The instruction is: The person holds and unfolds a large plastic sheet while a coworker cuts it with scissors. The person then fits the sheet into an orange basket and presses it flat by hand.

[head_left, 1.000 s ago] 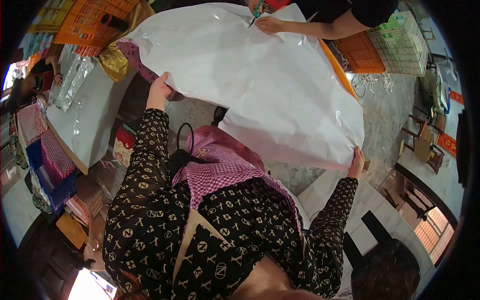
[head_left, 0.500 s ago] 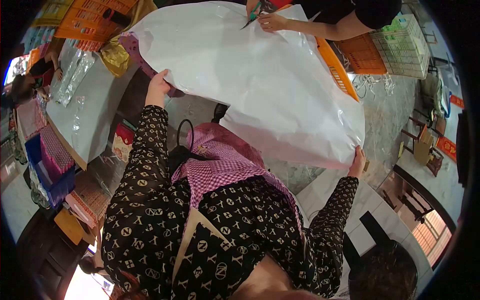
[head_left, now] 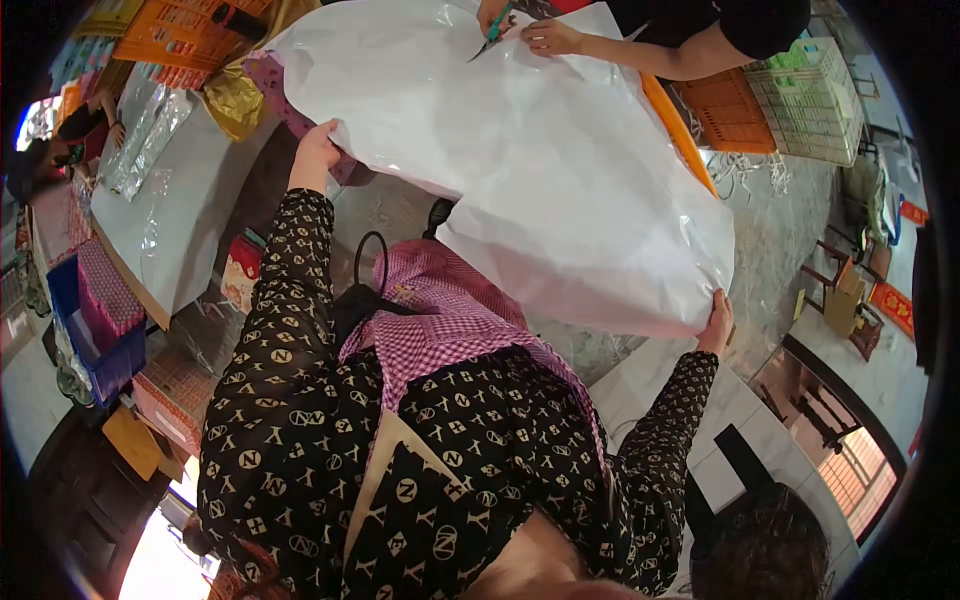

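Left hand (head_left: 317, 150): fingers gripping near edge of white sheet (head_left: 510, 150), at its left. Sheet spread between both hands. Across sheet, far side, co-worker's hands (head_left: 550, 38) with scissors (head_left: 491, 36) over it. Right hand (head_left: 718, 322): fingers pinching sheet's right corner. Orange crate (head_left: 727, 108) beyond.

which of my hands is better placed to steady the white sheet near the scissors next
Probably the left. Your left hand grips the edge of the white sheet nearer the scissors, whose blades point toward that side. Your right hand holds a corner farther from them.
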A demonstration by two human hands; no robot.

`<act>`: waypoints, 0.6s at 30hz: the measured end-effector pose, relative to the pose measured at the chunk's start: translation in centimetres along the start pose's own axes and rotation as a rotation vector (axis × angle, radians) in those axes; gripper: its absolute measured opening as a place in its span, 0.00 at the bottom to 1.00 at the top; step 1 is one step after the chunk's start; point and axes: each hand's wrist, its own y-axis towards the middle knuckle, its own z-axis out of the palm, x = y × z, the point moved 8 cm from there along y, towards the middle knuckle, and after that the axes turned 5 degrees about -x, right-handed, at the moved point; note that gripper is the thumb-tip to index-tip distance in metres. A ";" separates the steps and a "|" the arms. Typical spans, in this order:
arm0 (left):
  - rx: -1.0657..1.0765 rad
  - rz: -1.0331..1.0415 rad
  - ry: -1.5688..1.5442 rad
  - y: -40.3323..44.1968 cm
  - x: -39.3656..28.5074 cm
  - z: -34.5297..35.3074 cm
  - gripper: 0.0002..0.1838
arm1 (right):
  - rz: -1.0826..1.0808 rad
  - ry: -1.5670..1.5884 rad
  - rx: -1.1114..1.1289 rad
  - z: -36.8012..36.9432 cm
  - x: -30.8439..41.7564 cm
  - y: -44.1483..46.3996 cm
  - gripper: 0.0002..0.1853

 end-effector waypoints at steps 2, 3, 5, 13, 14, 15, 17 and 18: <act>-0.007 0.014 0.009 1.1 -0.2 -0.4 0.14 | -0.004 -0.007 0.003 -0.1 0.0 0.1 0.22; -0.013 0.030 0.018 1.0 -0.4 -0.5 0.14 | -0.005 -0.014 -0.001 0.0 0.1 0.0 0.21; -0.006 0.007 0.014 0.7 -0.5 -0.4 0.14 | -0.007 -0.020 -0.002 0.2 0.3 0.0 0.21; 0.044 -0.050 0.024 7.6 -2.7 -2.8 0.15 | -0.029 -0.034 -0.003 0.5 1.3 -0.6 0.21; 0.034 -0.056 0.074 7.6 -2.6 -2.2 0.14 | -0.030 -0.034 -0.001 0.6 1.3 -0.5 0.21; 0.023 -0.064 0.124 7.3 -2.6 -1.8 0.12 | -0.026 -0.028 -0.031 0.5 1.5 -0.8 0.20; 0.074 -0.026 0.048 6.0 -3.4 -0.7 0.13 | -0.022 -0.029 -0.059 0.3 1.7 -1.0 0.19; 0.075 0.047 0.019 4.4 -4.1 0.4 0.14 | -0.031 -0.016 -0.037 0.6 2.0 -1.2 0.19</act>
